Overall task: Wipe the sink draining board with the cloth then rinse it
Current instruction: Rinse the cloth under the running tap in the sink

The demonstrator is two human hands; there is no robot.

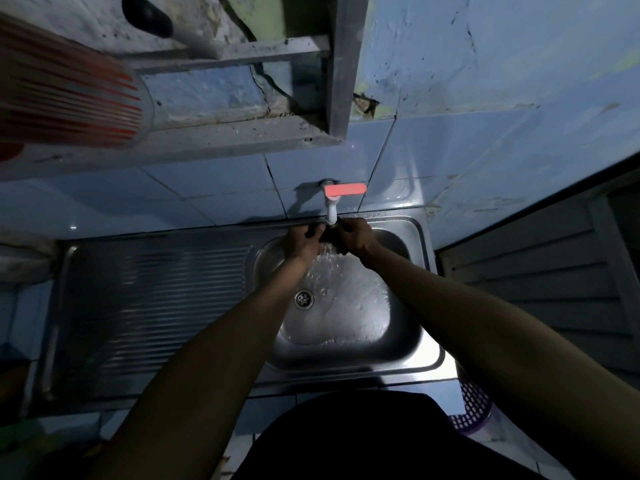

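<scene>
Both my hands meet under the white tap [330, 211] with its red lever, over the steel sink basin [401, 337]. My left hand [304, 242] and my right hand [355, 237] grip a small dark cloth [327, 237] between them, mostly hidden by my fingers. Water runs from the tap over the cloth and splashes into the basin around the drain [304, 298]. The ribbed draining board [152, 306] lies to the left of the basin, with nothing on it.
A metal shelf frame [242, 133] hangs on the blue tiled wall above the sink. A blurred red-striped object [69, 98] sits at upper left. A purple perforated basket [472, 410] stands below the counter at right. A louvred panel [536, 278] is at right.
</scene>
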